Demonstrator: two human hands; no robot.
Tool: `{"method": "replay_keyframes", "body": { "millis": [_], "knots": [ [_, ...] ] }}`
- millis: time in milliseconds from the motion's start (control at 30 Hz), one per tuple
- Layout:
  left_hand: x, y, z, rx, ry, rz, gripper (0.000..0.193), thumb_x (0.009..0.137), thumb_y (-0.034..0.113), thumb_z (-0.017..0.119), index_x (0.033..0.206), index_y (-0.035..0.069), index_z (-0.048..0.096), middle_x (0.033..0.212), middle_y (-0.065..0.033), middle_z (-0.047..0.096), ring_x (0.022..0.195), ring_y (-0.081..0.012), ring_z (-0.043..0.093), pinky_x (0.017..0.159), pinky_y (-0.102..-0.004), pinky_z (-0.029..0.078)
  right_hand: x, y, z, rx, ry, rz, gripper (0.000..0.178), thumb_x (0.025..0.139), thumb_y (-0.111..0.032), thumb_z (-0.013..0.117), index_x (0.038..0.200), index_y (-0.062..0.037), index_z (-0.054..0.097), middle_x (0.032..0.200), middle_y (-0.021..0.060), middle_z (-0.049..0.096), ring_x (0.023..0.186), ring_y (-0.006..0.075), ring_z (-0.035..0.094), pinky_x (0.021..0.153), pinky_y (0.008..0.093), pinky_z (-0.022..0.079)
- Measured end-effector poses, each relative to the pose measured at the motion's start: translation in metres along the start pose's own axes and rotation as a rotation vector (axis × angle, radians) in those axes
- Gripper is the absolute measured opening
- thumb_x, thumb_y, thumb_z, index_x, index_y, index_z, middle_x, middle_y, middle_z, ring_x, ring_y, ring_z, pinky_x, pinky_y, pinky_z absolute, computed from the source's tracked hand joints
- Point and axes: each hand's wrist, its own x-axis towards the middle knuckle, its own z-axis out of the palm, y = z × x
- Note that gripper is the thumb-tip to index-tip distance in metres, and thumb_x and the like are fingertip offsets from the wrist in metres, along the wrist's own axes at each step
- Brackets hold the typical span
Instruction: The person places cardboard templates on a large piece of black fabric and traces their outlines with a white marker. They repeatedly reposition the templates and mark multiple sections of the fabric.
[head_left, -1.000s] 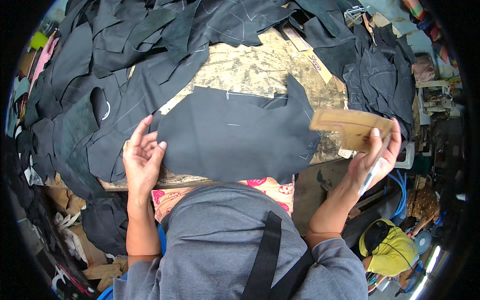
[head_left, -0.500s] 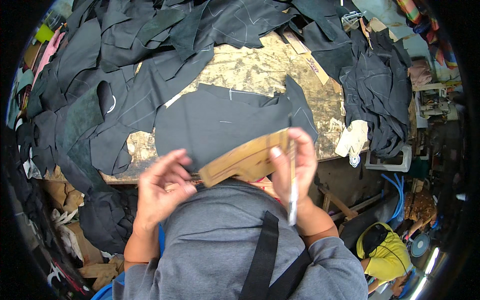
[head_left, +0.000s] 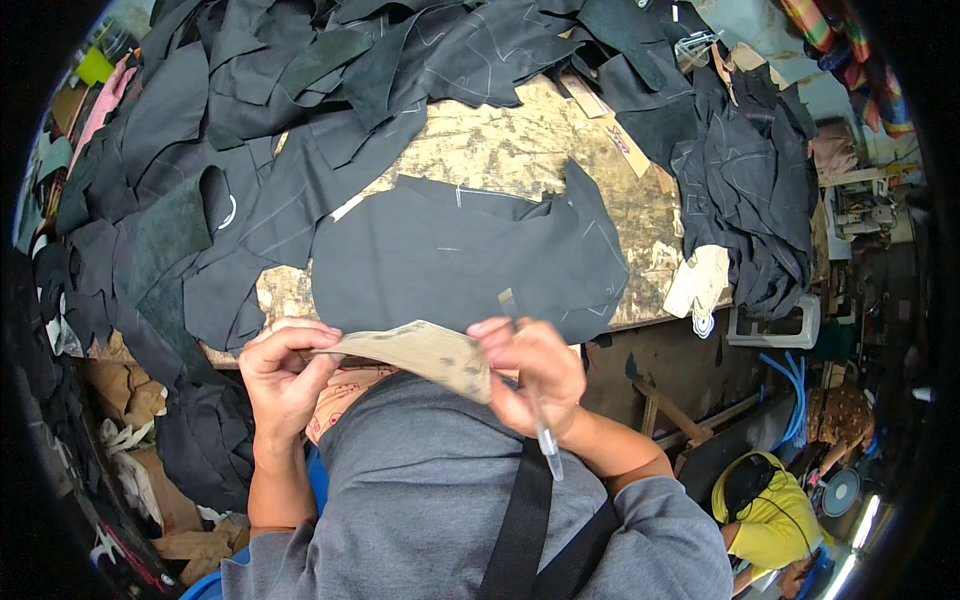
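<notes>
A tan cardboard pattern piece [head_left: 418, 350], curved along its upper edge, is held up in front of my body, its pale, smudged face showing. My left hand [head_left: 282, 375] pinches its left tip between thumb and fingers. At the other end, my right hand [head_left: 535, 372] is closed on the piece and also keeps a pen [head_left: 547, 440] with a clear end between its fingers; this hand is slightly blurred. Just beyond both hands, a large black leather piece [head_left: 450, 265] lies flat, with thin pale marks on it.
The worn wooden table [head_left: 470, 135] carries many overlapping black leather pieces [head_left: 160, 120] at the left and back. A crumpled black pile [head_left: 745, 190] sits at the right, by a pale cut piece [head_left: 697, 280]. A person in yellow [head_left: 775, 505] is at the lower right.
My left hand, open and apart before, now grips the left end of the cardboard piece. The piece has turned from its browner face to a paler one. My right hand has moved left and down.
</notes>
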Motion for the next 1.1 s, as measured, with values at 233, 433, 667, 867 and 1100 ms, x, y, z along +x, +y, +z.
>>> {"method": "replay_keyframes", "body": {
  "millis": [233, 433, 667, 867, 1100],
  "knots": [
    [-0.024, -0.006, 0.059, -0.660, 0.049, -0.488, 0.019, 0.085, 0.003, 0.065, 0.100, -0.001, 0.054, 0.084, -0.0131, 0.066, 0.068, -0.0163, 0.066, 0.061, -0.0285, 0.057, -0.010, 0.004, 0.032, 0.473, 0.018, 0.518, 0.045, 0.078, 0.013, 0.065, 0.117, -0.0020, 0.047, 0.109, 0.0114, 0.056, 0.106, 0.0167, 0.057, 0.086, 0.0257, 0.050],
    [-0.023, 0.002, 0.052, -0.080, -0.457, -0.543, 0.018, 0.078, 0.013, 0.077, 0.080, -0.001, 0.065, 0.071, -0.0061, 0.067, 0.061, -0.0075, 0.062, 0.057, -0.0215, 0.051, 0.015, 0.024, 0.014, 0.300, -0.133, 0.633, 0.021, 0.082, 0.009, 0.061, 0.101, 0.0021, 0.055, 0.095, 0.0058, 0.060, 0.085, 0.0085, 0.059, 0.075, 0.0216, 0.051],
    [-0.015, 0.002, 0.052, 0.468, -0.299, 0.322, 0.034, 0.066, 0.018, 0.081, 0.090, 0.001, 0.065, 0.101, -0.0175, 0.062, 0.097, -0.0295, 0.060, 0.083, -0.0372, 0.047, 0.036, 0.042, 0.008, -0.026, -0.175, 0.517, 0.017, 0.076, 0.006, 0.062, 0.092, 0.0002, 0.059, 0.070, 0.0079, 0.061, 0.068, 0.0124, 0.061, 0.065, 0.0242, 0.049],
    [0.026, -0.016, 0.027, 0.966, 0.191, -0.088, 0.088, 0.059, 0.031, 0.084, 0.129, -0.003, 0.044, 0.129, -0.0238, 0.047, 0.121, -0.0396, 0.042, 0.097, -0.0478, 0.036, 0.032, 0.033, -0.049, -0.850, 0.221, 0.349, 0.032, 0.068, -0.013, 0.077, 0.094, -0.0036, 0.061, 0.087, 0.0141, 0.062, 0.085, 0.0322, 0.059, 0.074, 0.0394, 0.048],
    [0.037, -0.020, 0.031, 0.643, 0.100, -0.117, 0.078, 0.061, 0.000, 0.078, 0.131, 0.006, 0.043, 0.070, -0.0008, 0.044, 0.067, -0.0116, 0.045, 0.065, -0.0257, 0.042, 0.023, 0.051, -0.080, -0.738, 0.166, 0.569, 0.032, 0.066, -0.002, 0.074, 0.093, -0.0022, 0.057, 0.083, 0.0109, 0.062, 0.075, 0.0250, 0.060, 0.070, 0.0334, 0.048]
  ]
}}
